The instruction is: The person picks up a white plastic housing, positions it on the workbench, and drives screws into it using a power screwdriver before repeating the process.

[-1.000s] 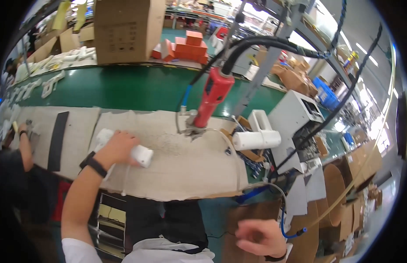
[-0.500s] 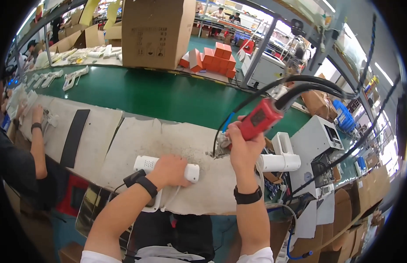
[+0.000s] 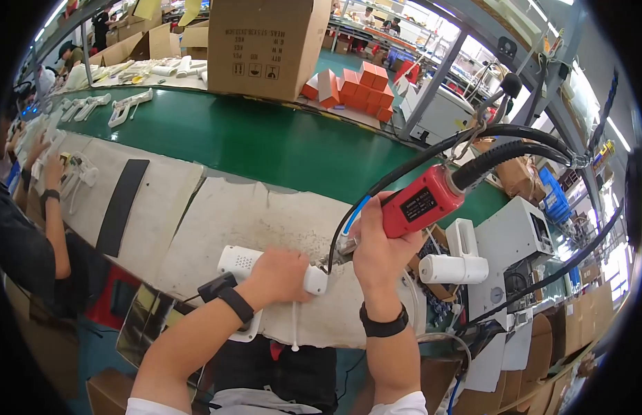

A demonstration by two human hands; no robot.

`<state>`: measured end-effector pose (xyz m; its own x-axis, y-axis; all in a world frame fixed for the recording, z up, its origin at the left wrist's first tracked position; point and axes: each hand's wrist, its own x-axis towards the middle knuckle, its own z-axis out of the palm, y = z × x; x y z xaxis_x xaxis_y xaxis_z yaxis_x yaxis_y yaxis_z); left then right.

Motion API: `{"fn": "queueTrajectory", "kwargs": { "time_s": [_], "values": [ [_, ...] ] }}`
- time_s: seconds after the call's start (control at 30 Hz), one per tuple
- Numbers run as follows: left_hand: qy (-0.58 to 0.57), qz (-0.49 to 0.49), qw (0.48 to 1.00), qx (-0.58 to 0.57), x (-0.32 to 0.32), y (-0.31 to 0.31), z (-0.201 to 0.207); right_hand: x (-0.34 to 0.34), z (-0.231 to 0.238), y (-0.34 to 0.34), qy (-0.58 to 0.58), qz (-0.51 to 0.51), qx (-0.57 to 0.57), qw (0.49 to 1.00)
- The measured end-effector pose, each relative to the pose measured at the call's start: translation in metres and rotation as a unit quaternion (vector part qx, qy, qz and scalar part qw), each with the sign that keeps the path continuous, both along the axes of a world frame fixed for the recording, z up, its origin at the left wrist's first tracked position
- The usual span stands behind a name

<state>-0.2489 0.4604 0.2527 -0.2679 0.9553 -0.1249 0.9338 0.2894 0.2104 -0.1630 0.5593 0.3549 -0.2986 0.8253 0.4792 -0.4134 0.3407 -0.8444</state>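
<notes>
White housing: the white plastic cylindrical housing with a perforated end (image 3: pixel 239 260) lies on its side under the left hand (image 3: pixel 279 275), its dotted part to the left of the fingers and its plain end to the right.
Left hand: closed over the middle of the housing, gripping it against the beige worn sheet (image 3: pixel 248 214) that covers the table.
Right hand: wrapped around the red block-bodied tool with a dark label (image 3: pixel 425 200); the right hand (image 3: pixel 380 249) is up and to the right of the left one.
Tool end: low beside the right hand, near the housing's plain end; whether the two touch is hidden.
Progress: the housing is in grip and the tool is in hand, so the setting-up looks done; no finished change shows on the housing, and the work at its plain end seems left to do.
Second housing: another white plastic cylinder with a loop handle (image 3: pixel 456 266) sits to the right of the right hand, with neither hand on it.
White cord: a thin white cord (image 3: pixel 294 325) hangs below the left hand, past the table's near edge.
Change: a second ago the right hand was empty and low, and the tool hung unheld; half a second ago the tool's end stood farther from the housing.
</notes>
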Motion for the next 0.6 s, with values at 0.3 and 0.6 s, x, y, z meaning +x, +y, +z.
{"fn": "queueTrajectory", "kwargs": {
  "time_s": [0.3, 0.6],
  "values": [
    [-0.026, 0.023, 0.999, -0.035, 0.007, 0.000, 0.018, -0.005, -0.036, 0.002, -0.085, -0.003, 0.061, 0.995],
    [-0.009, 0.055, 0.996, 0.063, -0.001, 0.003, -0.007, 0.031, 0.030, -0.021, 0.036, 0.013, 0.014, 0.999]
  ]
}}
